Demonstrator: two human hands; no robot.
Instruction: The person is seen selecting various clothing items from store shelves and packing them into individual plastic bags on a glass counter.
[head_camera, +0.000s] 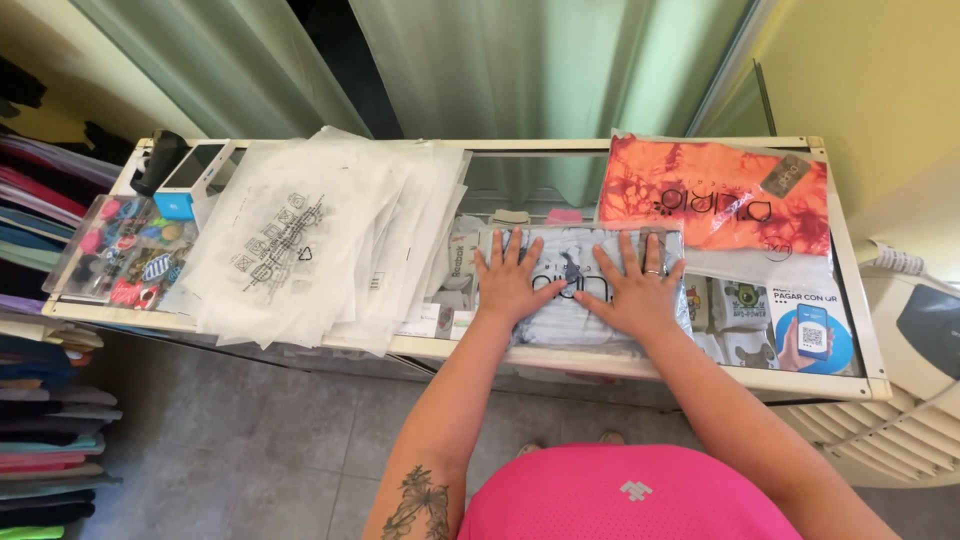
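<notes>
Left hand (512, 280), right hand (636, 290) flat, fingers spread, gripping nothing, on pale-blue bagged folded shirt (570, 315); press evenly, sweep outward, avoid creasing plastic.

A stack of translucent white plastic bags (310, 245) lies left of the grip; an orange tie-dye bagged garment (715, 195) sits beyond it, rightward, on the glass-topped desk (520, 175)

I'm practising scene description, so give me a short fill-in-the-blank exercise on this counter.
1. Both hands, left hand and right hand, press flat on a folded pale ____ garment in clear plastic.
2. The bagged tie-dye garment at the far right is ____.
3. The stack of white translucent plastic bags lies to the hands' ____.

Missing: blue; orange; left
</notes>
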